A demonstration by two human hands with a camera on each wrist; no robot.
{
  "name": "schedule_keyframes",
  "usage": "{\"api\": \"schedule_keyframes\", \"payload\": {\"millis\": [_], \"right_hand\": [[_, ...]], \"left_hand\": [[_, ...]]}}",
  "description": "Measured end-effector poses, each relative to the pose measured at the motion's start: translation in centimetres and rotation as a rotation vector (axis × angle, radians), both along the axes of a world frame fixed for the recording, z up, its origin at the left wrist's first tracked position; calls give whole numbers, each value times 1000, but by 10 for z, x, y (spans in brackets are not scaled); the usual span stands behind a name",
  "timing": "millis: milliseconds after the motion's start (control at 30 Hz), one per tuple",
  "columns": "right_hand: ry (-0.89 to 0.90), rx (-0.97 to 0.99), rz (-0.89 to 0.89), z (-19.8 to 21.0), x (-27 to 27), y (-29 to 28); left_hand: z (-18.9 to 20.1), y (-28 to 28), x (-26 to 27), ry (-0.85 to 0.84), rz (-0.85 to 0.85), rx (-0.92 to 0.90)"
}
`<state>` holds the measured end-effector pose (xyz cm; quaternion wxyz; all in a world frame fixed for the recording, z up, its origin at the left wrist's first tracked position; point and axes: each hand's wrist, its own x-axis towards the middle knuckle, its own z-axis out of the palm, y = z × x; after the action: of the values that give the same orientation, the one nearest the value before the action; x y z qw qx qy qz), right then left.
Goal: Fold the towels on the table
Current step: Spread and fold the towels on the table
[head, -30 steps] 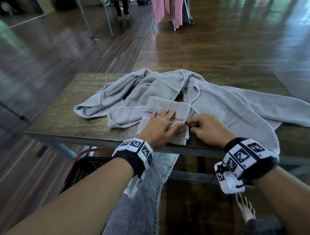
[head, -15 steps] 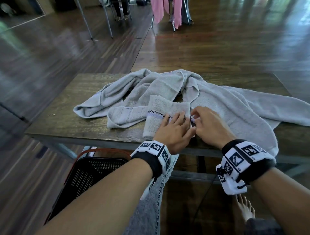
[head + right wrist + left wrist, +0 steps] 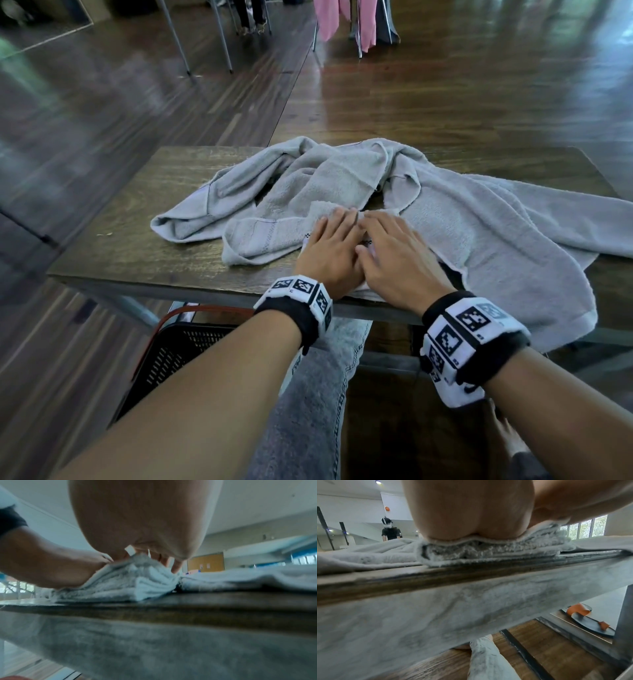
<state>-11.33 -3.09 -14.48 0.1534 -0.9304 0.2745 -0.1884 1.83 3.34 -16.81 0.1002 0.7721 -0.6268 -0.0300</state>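
A small grey towel, folded into a thick pad, lies at the near edge of the wooden table. My left hand and right hand lie flat side by side on it, fingers straight, pressing it down. They cover most of it. The left wrist view shows the stacked layers of the folded towel under my palm. In the right wrist view the folded towel is squeezed under both hands. Behind and to the right lie large crumpled grey towels.
One large towel hangs over the table's near right edge. A black mesh basket with a red rim stands on the floor under the table's left front. My grey-trousered knee is below the edge. Metal stands and pink cloth stand far behind.
The small towel got folded over to the right into a narrower pad. My left hand slid right and both hands now lie flat on it; the right hand let go of its pinch.
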Motion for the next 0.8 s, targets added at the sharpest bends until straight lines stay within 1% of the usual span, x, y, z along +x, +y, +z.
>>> {"api": "schedule_keyframes", "payload": {"millis": [67, 100, 200, 333, 500, 633, 700, 800], "right_hand": [[29, 120, 13, -9, 8, 2], [74, 171, 1, -14, 9, 3], [202, 235, -62, -26, 9, 3], [260, 213, -91, -29, 3, 3], [315, 194, -132, -30, -12, 8], [331, 186, -159, -30, -15, 18], [330, 175, -179, -30, -17, 23], [317, 135, -203, -32, -21, 34]], "left_hand": [[-3, 0, 7, 28, -10, -6], [-4, 1, 9, 47, -12, -18], [-6, 3, 12, 89, -7, -35], [-6, 5, 16, 65, 27, -4], [-6, 15, 18, 83, 155, 36], [-4, 27, 19, 147, 264, 74], [-3, 31, 14, 156, 295, 35], [-1, 40, 2, 189, 381, -86]]}}
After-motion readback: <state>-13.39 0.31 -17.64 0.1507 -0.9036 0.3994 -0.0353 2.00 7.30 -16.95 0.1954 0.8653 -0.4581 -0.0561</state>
